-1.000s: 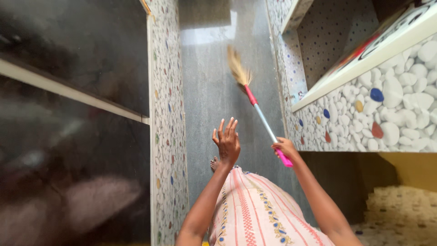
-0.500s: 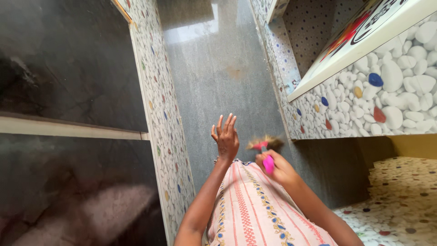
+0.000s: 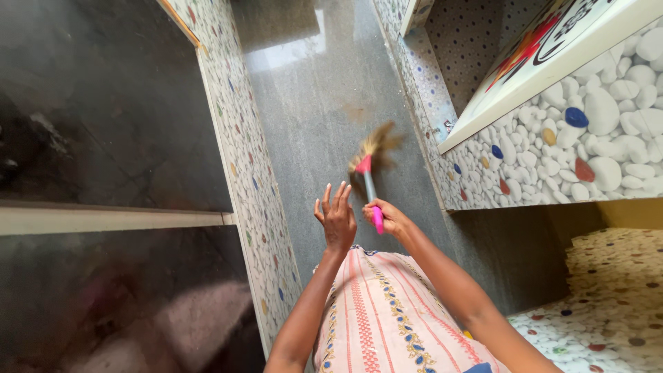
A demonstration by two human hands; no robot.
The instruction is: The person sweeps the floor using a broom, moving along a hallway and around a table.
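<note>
Her right hand [image 3: 388, 218] had its grip closed around the pink handle of a grass broom [image 3: 369, 169], bristles blurred over the grey stone floor [image 3: 311, 117]. Her left hand [image 3: 337, 220] hung beside it, fingers spread, holding nothing.

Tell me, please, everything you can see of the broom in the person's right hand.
The broom is short as seen here, with a pale metallic shaft, a pink grip at the near end and a pink collar holding a fan of tan, straw-like bristles, blurred. The right hand grips the pink end. It points away from the person over the grey stone floor; bristle contact cannot be told.
</note>
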